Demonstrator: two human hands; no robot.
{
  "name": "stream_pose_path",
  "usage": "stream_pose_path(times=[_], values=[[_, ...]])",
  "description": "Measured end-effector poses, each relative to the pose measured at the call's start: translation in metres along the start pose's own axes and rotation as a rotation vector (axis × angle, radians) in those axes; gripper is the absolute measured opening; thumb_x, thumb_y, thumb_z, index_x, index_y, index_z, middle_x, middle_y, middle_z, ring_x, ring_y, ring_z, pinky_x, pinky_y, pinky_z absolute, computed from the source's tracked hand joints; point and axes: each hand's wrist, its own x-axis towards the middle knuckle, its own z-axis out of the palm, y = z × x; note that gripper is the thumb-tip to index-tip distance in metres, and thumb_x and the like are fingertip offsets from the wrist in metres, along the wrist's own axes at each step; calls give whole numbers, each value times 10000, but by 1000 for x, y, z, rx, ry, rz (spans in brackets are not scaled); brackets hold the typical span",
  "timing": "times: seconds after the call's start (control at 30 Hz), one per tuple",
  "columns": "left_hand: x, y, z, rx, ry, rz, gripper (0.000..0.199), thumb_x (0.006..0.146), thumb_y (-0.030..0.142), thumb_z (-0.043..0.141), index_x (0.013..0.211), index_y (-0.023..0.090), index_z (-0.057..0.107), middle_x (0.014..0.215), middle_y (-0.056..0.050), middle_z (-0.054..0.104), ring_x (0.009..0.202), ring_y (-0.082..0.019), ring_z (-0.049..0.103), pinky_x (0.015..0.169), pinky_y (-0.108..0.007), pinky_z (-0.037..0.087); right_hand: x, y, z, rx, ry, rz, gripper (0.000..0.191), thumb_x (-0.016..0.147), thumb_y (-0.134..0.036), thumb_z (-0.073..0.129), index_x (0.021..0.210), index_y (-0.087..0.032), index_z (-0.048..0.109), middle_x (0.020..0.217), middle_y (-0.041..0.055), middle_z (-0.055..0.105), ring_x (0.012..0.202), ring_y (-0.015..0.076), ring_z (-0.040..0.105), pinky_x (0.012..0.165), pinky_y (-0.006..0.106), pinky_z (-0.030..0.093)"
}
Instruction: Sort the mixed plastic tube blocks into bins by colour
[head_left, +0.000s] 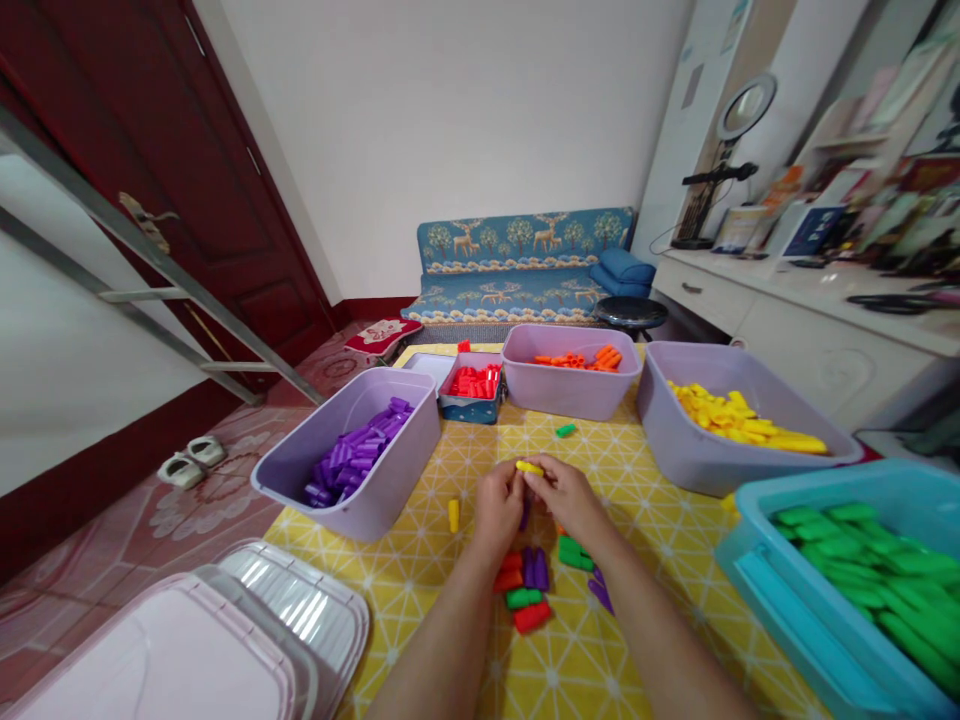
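Note:
My left hand (496, 508) and my right hand (568, 497) meet over the middle of the table, pinching a small yellow plastic piece (529, 467) between their fingertips. The piece looks like a short tube or cap; its exact kind is too small to tell. Just below the hands lie loose orange pieces (508, 570), purple pieces (535, 568), a red piece (532, 617) and green pieces (574, 553). Another yellow piece (454, 515) rests left of my left hand. A single green piece (565, 430) lies beyond my right hand.
Around the yellow tablecloth (420, 590) stand a purple-filled bin (405, 460), a red-filled box (469, 410), an orange-filled bin (562, 390), a yellow-filled bin (675, 450) and a turquoise green-filled bin (780, 610). Stacked lids (187, 650) lie front left. A sofa (517, 260) is behind.

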Motion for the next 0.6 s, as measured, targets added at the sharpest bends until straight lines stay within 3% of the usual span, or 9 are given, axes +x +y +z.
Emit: stream_pose_path(times=[0.07,0.17,0.37,0.43,0.5,0.6], values=[[0,0,-1,-36,15,-16,294,920,261,437,1033,161,689,1045,-83,719,983,-209,645,902,-330,472,0,-2,-3,-102,45,-72,223,832,-289,534,977,-201,678,977,52,688,899,181,629,842,316,474],[-2,1,-3,-88,64,-45,377,958,324,374,1226,168,589,1215,-93,654,1115,-204,598,994,-349,427,0,-5,-5,-187,76,-138,202,830,-260,555,971,-196,685,971,59,656,911,178,608,828,300,469],[-5,7,-6,-128,82,-23,440,978,385,311,1300,159,508,1353,-104,547,1259,-209,485,1074,-360,350,-3,-19,0,-386,-48,-205,125,812,-144,537,843,-181,652,880,48,622,865,172,581,788,280,444],[-6,10,-6,-129,61,-35,465,974,425,313,1304,160,505,1206,-106,632,1138,-215,565,979,-345,429,-4,-24,0,-434,-53,-216,155,803,-101,505,850,-179,631,908,55,633,898,178,585,806,285,437],[-6,11,-6,-142,16,-64,500,966,467,316,1326,163,484,904,-67,688,863,-194,638,790,-310,497,-5,-27,-5,-426,-75,-180,154,800,-90,488,829,-179,611,847,48,649,839,175,607,771,283,450],[-7,12,-4,-209,-50,-101,539,958,504,311,1346,157,451,583,24,563,537,-146,547,566,-260,461,-7,-28,-20,-290,-122,-6,90,806,-145,508,792,-190,585,616,-5,619,597,154,610,599,256,467]])
